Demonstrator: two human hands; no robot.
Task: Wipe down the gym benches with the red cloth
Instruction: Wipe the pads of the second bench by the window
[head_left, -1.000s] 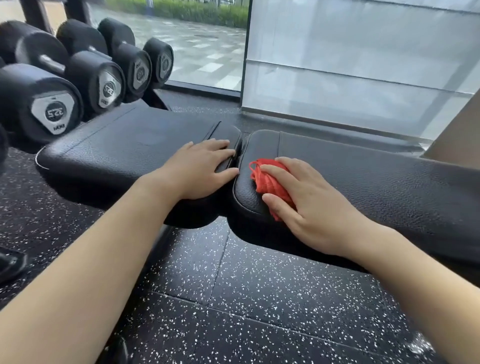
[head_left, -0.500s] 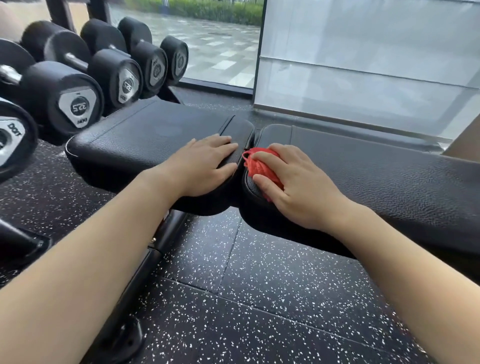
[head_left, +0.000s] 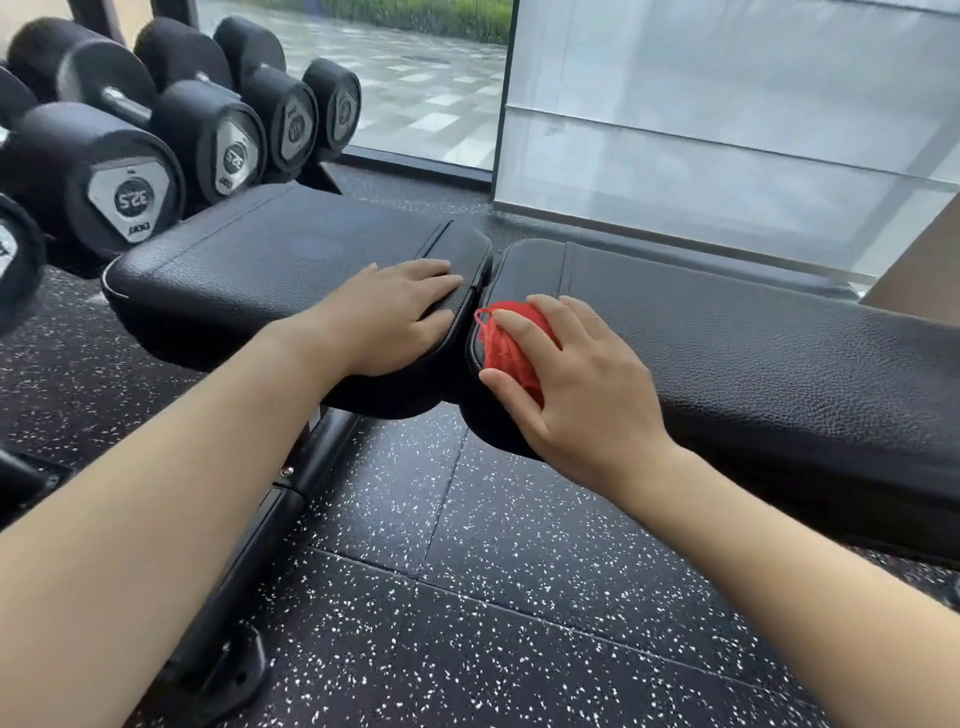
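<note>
A black padded gym bench runs across the view in two pads: a shorter seat pad (head_left: 270, 260) on the left and a long back pad (head_left: 753, 343) on the right, with a narrow gap between them. My left hand (head_left: 395, 317) lies flat, fingers straight, on the seat pad's right end. My right hand (head_left: 576, 379) holds a bunched red cloth (head_left: 506, 348) against the near left end of the long pad, with fingers and thumb curled round it. Most of the cloth is hidden under the hand.
A rack of black dumbbells (head_left: 124, 171) stands close behind the seat pad at the left. The bench's black steel frame (head_left: 270, 525) runs along the speckled rubber floor (head_left: 519, 597) below my left arm. A glass wall (head_left: 727, 130) rises behind the bench.
The view has shifted, so the dumbbells and bench sit further right in frame. My right hand has slid the cloth slightly toward the pad's left edge. My left hand stays put.
</note>
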